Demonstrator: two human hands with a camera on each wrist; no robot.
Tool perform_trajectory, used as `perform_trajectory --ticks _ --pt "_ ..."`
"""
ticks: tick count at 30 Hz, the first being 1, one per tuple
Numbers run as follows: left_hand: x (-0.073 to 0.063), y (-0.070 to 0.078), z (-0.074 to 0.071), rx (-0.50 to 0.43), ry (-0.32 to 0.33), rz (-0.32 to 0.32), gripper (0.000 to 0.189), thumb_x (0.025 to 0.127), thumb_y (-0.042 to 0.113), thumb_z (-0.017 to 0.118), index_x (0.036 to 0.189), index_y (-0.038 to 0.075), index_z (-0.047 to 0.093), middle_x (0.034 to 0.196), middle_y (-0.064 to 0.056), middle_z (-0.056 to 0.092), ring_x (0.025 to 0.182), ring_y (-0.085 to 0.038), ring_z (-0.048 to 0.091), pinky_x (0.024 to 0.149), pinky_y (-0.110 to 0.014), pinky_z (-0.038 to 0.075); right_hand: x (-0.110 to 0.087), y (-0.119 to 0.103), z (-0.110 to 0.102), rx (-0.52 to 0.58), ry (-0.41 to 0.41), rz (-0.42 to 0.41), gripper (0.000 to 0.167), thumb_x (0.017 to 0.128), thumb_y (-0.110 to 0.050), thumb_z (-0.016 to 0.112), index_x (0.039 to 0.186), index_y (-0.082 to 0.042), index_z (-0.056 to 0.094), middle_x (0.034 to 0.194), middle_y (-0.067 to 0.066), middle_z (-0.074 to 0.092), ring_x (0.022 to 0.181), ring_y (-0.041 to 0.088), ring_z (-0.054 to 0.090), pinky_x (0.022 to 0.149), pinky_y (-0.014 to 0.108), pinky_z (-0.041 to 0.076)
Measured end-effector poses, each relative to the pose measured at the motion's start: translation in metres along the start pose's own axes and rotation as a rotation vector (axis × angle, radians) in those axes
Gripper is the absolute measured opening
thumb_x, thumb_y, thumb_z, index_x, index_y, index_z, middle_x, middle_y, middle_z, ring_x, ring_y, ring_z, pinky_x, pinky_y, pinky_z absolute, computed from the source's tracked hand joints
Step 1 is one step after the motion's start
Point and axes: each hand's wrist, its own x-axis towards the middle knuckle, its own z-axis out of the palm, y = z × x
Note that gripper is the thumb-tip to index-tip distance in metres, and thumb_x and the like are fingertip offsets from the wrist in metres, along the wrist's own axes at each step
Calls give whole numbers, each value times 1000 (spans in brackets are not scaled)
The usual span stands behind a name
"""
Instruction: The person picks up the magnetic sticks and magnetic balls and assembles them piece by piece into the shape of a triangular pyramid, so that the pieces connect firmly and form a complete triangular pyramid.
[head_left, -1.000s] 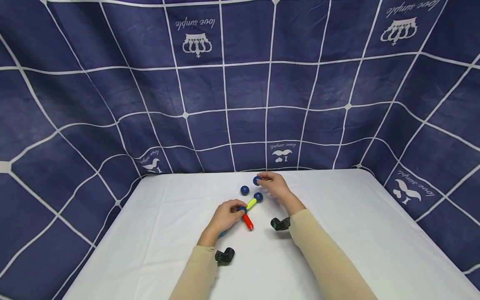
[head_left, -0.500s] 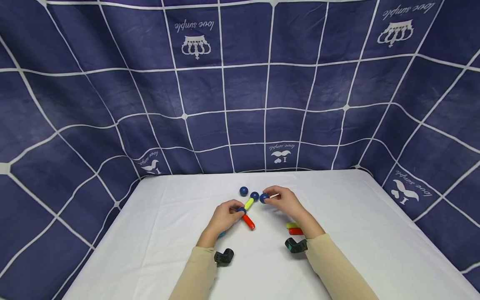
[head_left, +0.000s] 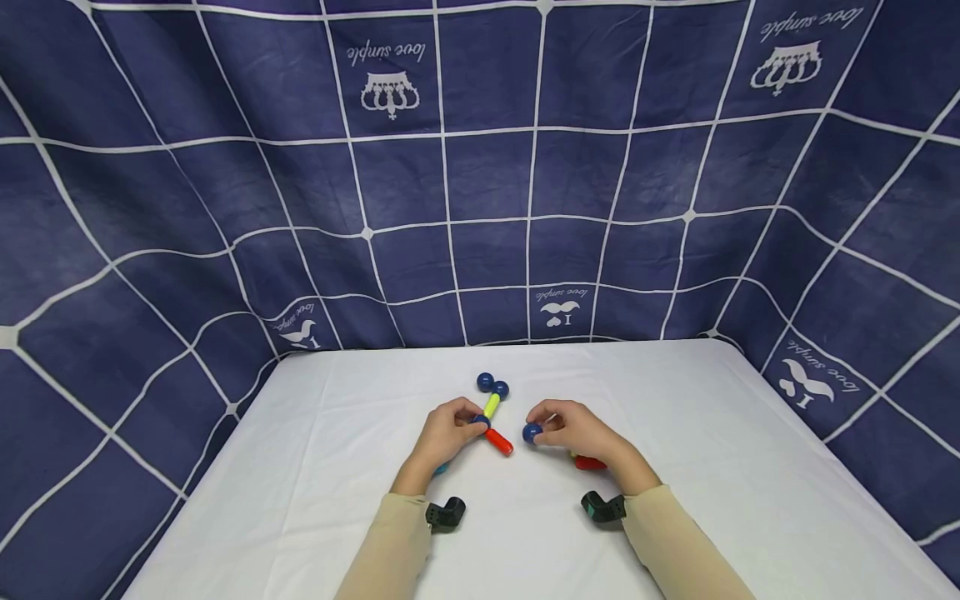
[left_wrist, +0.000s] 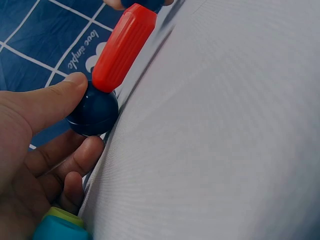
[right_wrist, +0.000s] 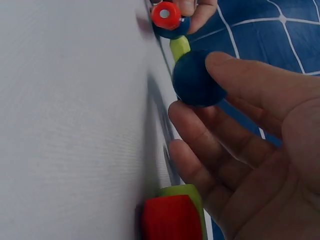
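Thumb and fingers of my left hand [head_left: 444,433] pinch a dark blue ball [left_wrist: 95,112] low over the white cloth. From that ball a red stick [head_left: 499,442] runs toward the right hand, and a yellow-green stick [head_left: 491,406] leads back to another blue ball [head_left: 500,390]. In the right wrist view, the red stick's free end shows a round silvery centre. My right hand [head_left: 576,429] pinches a separate blue ball [head_left: 532,432] between thumb and fingertips, a short gap from that end. One more blue ball [head_left: 485,382] sits at the back, beside the structure's far ball.
Under the right wrist lie a red stick [head_left: 590,463] and a yellow-green stick [right_wrist: 187,190], side by side. By the left palm are a teal piece [left_wrist: 62,231] and a yellow-green piece [left_wrist: 64,215]. A blue curtain [head_left: 487,183] stands behind the white-covered table [head_left: 337,500].
My right hand has brought its blue ball from the back of the table toward me, near the red stick's end. The left hand keeps its grip; the joined sticks have swung slightly leftward at the back.
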Motion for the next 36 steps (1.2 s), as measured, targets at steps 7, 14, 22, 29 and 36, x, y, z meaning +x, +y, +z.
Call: perform_trajectory --ticks 7,14,22,29,36 --pt "-1 1 1 3 13 15 18 83 20 81 99 16 72 98 -4 75 75 -10 56 67 -22 47 -4 -1 4 13 -108 -23 25 85 -17 79 109 -16 70 99 -2 70 84 11 59 79 20 50" --pt "-2 0 1 2 6 19 19 84 20 81 99 15 72 98 -5 75 75 -11 57 67 -23 47 -6 -3 10 67 -128 -45 25 84 -14 80 107 -13 70 98 1 71 83 10 60 77 20 51" --pt "-2 2 0 6 5 20 18 83 22 81 99 17 72 97 -3 74 76 -10 57 69 -23 48 -3 -4 18 42 -114 -59 23 82 -18 82 102 -19 70 92 -5 70 84 10 61 78 21 50" --pt "-2 3 -1 -9 -5 11 18 84 20 80 101 16 74 96 -3 74 75 -11 56 67 -22 47 -3 -4 19 36 -118 -64 22 83 -18 81 102 -20 69 93 -4 70 86 12 61 80 23 49" --pt "-1 3 -1 -4 -18 10 19 86 19 79 104 14 74 94 -2 73 76 -12 55 67 -23 46 -3 0 15 7 -99 -55 23 86 -16 77 106 -19 68 97 -4 69 89 13 60 83 24 48"
